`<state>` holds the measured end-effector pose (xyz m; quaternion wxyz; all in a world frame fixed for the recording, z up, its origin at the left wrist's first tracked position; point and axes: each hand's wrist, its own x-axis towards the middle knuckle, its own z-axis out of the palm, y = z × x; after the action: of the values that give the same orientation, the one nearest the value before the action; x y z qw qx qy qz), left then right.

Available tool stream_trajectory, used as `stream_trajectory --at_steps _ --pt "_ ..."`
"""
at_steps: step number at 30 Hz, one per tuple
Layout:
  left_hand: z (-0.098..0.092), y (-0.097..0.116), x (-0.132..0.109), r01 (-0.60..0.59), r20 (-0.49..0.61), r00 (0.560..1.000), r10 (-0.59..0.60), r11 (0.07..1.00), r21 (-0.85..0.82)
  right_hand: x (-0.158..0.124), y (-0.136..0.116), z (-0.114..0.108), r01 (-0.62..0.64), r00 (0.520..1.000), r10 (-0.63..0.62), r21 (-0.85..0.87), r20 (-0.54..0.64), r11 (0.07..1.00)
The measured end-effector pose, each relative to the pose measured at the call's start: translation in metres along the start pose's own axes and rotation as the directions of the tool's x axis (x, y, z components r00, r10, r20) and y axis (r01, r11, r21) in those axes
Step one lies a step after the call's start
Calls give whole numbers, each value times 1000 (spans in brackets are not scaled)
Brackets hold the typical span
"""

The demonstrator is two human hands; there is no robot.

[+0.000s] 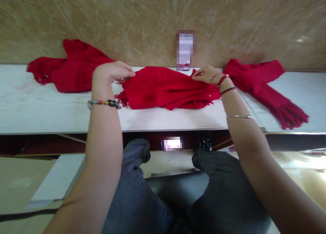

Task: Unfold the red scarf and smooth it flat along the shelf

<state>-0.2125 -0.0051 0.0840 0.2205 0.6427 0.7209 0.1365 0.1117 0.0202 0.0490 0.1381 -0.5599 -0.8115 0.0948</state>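
Note:
A red fringed scarf (163, 88) lies bunched on the white board in front of me, with fringe showing at its left end. My left hand (114, 71) is closed, its fingertips pinching the upper left edge of this cloth. At the opposite end, my right hand (207, 73) pinches the upper right edge between thumb and fingers. Another red scarf (76, 67) is heaped to the left, partly behind my left hand and wrist. To the right, a folded red scarf (265, 81) lies with its fringe pointing toward the front edge.
The narrow white board (38, 111) runs along a brown marbled wall (142, 27). A phone-like, blurred-out object (185, 50) leans on the wall behind the middle scarf. Below the board are my knees, a dark stool (178, 186) and a white box-like object (58, 178).

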Motion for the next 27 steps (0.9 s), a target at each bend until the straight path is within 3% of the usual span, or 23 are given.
stream_trajectory --at_steps 8,14,21,27 --pt "-1 12 -11 -6 -89 996 5 1000 -4 0 -13 1 191 966 -155 -161 209 968" --pt "0 12 -9 -4 -124 992 7 1000 22 8 -12 9 129 983 -87 -266 164 955" --pt "0 10 -11 33 -139 990 -35 999 -17 -4 -19 -9 -99 989 76 -187 -127 977" --pt "-4 4 -6 -84 -305 950 62 995 -60 -2 -17 -23 -229 876 205 -2 -436 973"
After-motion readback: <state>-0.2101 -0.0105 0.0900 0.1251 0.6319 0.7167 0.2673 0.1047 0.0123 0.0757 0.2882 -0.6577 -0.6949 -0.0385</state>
